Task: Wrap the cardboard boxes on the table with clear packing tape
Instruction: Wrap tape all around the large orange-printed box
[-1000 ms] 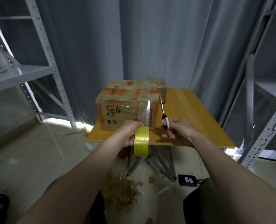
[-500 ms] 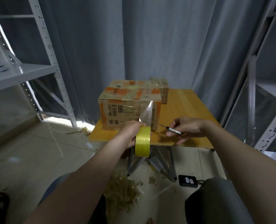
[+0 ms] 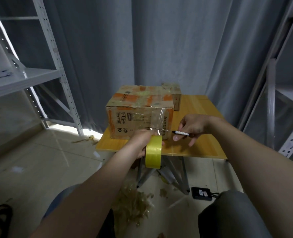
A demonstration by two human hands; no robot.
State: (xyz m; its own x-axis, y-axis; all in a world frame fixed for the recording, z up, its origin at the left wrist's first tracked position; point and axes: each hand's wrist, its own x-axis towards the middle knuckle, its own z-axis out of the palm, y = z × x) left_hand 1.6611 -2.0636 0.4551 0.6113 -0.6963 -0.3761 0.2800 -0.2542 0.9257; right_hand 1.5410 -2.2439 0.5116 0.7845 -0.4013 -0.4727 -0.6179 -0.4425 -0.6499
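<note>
Cutting step: left hand [image 3: 139,141] gripped the tape roll [image 3: 153,152], strip [image 3: 157,121] taut from the box [image 3: 139,115]; right hand [image 3: 194,126] held a cutter [image 3: 181,133] at it, likely needing one clean slice.

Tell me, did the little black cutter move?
Yes. The black-handled metal cutter swung from upright beside the large brown cardboard box to level, tip toward the clear tape strip.

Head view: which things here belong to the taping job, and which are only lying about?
Job:
large cardboard box
small box behind it
tape roll in the left hand
clear strip pulled up to the box
bladed tool in the right hand

Lying about:
tape scraps on the floor
black device on the floor
metal shelves
</note>
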